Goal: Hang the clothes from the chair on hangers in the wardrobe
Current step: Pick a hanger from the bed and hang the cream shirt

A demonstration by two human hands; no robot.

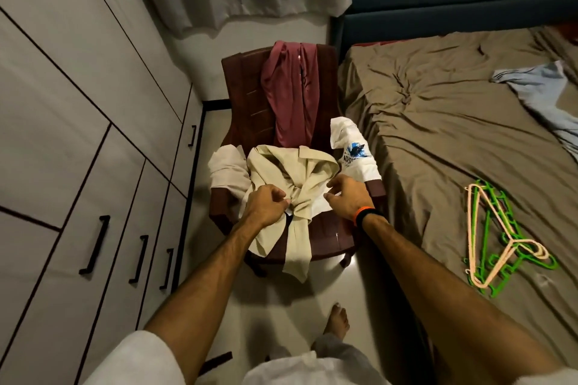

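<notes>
Down on the dark red plastic chair (240,109), a beige collared shirt (291,172) lies bunched over the seat, with one end hanging off the front edge. The left hand (266,200) grips a gathered fold of this shirt, fingers curled tight round the cloth. The right hand (347,194), with an orange and black wristband (364,215) on its wrist, hovers just beside the shirt with fingers loosely spread; it seems not to hold anything, though whether the fingertips touch the cloth is hard to tell. A maroon garment (287,94) hangs over the chair back, and a white garment with a blue print (355,153) lies over the armrest nearest the bed. On the brown bedsheet (438,122) to the right lie green and peach plastic hangers (500,237) in a loose pile, well apart from the chair. The wardrobe (78,122), doors closed, stands along the left.
</notes>
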